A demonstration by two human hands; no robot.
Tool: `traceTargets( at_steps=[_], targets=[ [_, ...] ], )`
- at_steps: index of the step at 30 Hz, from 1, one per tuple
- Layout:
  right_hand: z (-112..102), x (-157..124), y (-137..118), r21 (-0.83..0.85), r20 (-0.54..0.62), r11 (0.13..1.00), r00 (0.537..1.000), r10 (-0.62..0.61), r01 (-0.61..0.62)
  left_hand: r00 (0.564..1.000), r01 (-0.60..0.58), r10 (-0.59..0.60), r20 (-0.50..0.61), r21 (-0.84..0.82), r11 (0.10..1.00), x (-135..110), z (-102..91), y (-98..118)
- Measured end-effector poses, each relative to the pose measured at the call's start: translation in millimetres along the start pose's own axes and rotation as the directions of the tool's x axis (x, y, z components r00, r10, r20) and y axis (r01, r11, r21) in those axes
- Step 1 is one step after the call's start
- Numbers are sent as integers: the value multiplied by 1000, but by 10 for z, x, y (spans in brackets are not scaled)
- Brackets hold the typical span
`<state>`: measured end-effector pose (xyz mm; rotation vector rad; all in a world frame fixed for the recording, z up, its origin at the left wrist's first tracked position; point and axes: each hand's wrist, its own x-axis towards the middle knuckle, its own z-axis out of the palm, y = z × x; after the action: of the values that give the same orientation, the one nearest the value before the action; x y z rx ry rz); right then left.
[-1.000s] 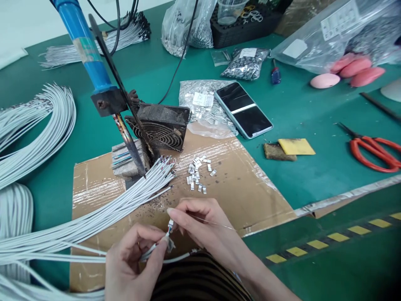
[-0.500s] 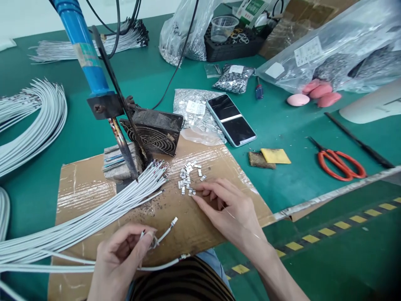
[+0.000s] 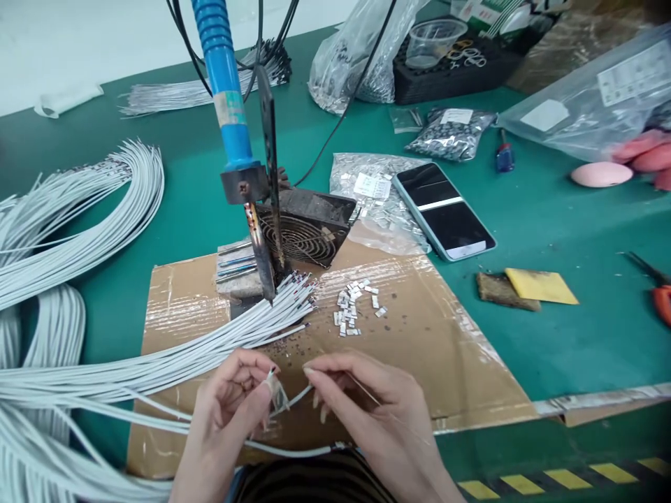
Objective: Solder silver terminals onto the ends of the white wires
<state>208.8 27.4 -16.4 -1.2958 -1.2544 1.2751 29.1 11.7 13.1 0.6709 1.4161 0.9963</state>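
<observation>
My left hand (image 3: pixel 235 398) is closed in a pinch on a white cable (image 3: pixel 298 398). A short wire tip and a translucent scrap (image 3: pixel 279 395) show at its fingertips. My right hand (image 3: pixel 367 405) is closed too, its thumb and forefinger meeting at the cable's far end; the small white connector there is hidden behind the fingers. Below both hands, another white cable (image 3: pixel 293 452) ends in a small metallic tip. Several small white connectors (image 3: pixel 349 307) lie loose on the cardboard (image 3: pixel 419 342) beyond my right hand. A bundle of white cables (image 3: pixel 157 374) runs in from the left.
A soldering iron (image 3: pixel 235 133) hangs tip-down in a stand over the bundle, before a black fan (image 3: pixel 309 227). A phone (image 3: pixel 445 209) lies on a bag of connectors (image 3: pixel 361 168). Sponges (image 3: pixel 539 285) and scissors (image 3: pixel 661 300) sit on the right. Coiled cables (image 3: pixel 141 202) fill the left.
My right hand has left the loose connectors and come back to the cable end beside my left hand. The view has turned left, so everything sits further right.
</observation>
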Motion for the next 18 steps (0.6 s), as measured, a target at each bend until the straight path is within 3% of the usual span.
traceTargets(
  at_steps=[4,9,15,18],
  targets=[
    [112,109,-148,79,119,997,993,-20,10,1000,10,-9,22,-31,999,4,-2,4],
    [171,157,-208,174,175,983,984,37,-67,999,12,-13,-32,-28,1000,-15,52,35],
    [209,113,-112,340,192,927,976,98,-160,999,14,-15,-31,-11,1000,-25,83,60],
    [230,96,-11,447,247,850,952,182,-279,999,35,-36,-18,-36,999,-24,78,69]
  ],
)
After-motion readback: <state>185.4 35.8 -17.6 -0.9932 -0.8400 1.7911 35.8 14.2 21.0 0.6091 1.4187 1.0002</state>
